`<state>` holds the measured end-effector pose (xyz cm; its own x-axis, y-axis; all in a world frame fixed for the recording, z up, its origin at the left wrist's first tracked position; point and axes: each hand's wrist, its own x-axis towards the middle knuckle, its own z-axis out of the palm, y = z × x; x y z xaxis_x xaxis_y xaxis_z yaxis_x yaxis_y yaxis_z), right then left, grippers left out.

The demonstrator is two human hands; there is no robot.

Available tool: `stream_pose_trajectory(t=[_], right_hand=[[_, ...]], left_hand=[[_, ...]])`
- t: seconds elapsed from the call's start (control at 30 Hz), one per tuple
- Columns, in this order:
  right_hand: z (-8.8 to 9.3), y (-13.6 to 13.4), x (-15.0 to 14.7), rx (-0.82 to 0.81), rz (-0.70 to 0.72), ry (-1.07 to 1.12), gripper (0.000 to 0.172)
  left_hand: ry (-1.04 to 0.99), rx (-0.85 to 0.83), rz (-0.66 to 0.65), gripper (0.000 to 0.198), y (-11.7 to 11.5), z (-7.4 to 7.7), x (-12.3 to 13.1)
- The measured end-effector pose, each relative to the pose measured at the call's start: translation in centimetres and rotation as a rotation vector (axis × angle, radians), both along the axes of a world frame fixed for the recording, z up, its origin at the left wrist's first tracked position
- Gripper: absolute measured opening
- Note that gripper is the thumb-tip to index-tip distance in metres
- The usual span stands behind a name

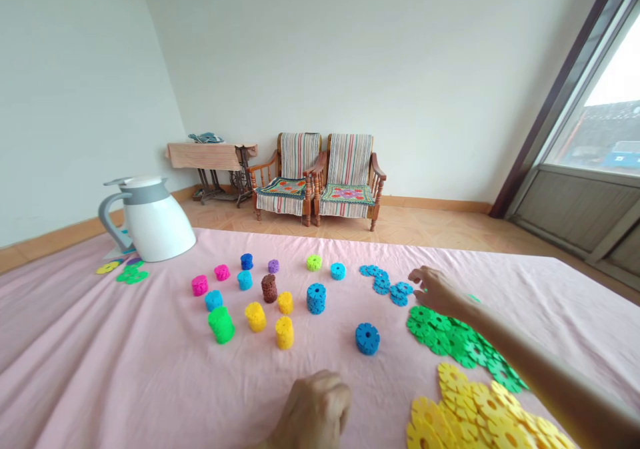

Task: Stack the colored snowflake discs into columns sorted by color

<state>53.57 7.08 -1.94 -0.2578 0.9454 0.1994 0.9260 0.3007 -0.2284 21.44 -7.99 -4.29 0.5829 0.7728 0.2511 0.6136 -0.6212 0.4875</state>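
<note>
My right hand (434,290) reaches over the cloth at the right, fingers apart and slightly bent, with nothing visible in them. Just left of its fingertips lie loose blue snowflake discs (381,282), overlapping in a short trail. Under and beside my right forearm spreads a pile of green snowflake discs (450,335). At the bottom centre rests my left hand (317,409), its fingers curled into a fist; the inside is hidden. The closest stack to it is a blue disc stack (367,339). Another blue stack (316,299) stands farther back.
Yellow discs (475,412) are heaped at the lower right. Several short stacks, including a brown stack (269,289) and a green stack (221,325), stand left of centre. A white jug (157,225) sits on the pink cloth (150,369) at the far left. Two armchairs (350,169) stand behind.
</note>
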Motion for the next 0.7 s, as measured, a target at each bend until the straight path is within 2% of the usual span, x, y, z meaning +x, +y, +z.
stream_pose_trajectory(t=[0.13, 0.23, 0.4, 0.7], right_hand=[[-0.7, 0.8, -0.1, -0.076, 0.045, -0.062, 0.048], [-0.8, 1.5, -0.4, -0.127, 0.088, -0.091, 0.054], [0.0, 2.6, -0.9, -0.194, 0.121, -0.135, 0.040], [1.4, 3.0, -2.2, -0.229, 0.031, -0.241, 0.028]], left_hand=[[-0.017, 0.069, -0.028, 0.021, -0.2, -0.5, -1.0], [-0.055, 0.055, -0.015, 0.022, 0.1, -0.7, -1.3], [-0.091, -0.005, 0.016, 0.022, 0.3, -0.4, -1.2], [-0.120, -0.044, 0.012, 0.022, 0.3, -0.4, -1.2]])
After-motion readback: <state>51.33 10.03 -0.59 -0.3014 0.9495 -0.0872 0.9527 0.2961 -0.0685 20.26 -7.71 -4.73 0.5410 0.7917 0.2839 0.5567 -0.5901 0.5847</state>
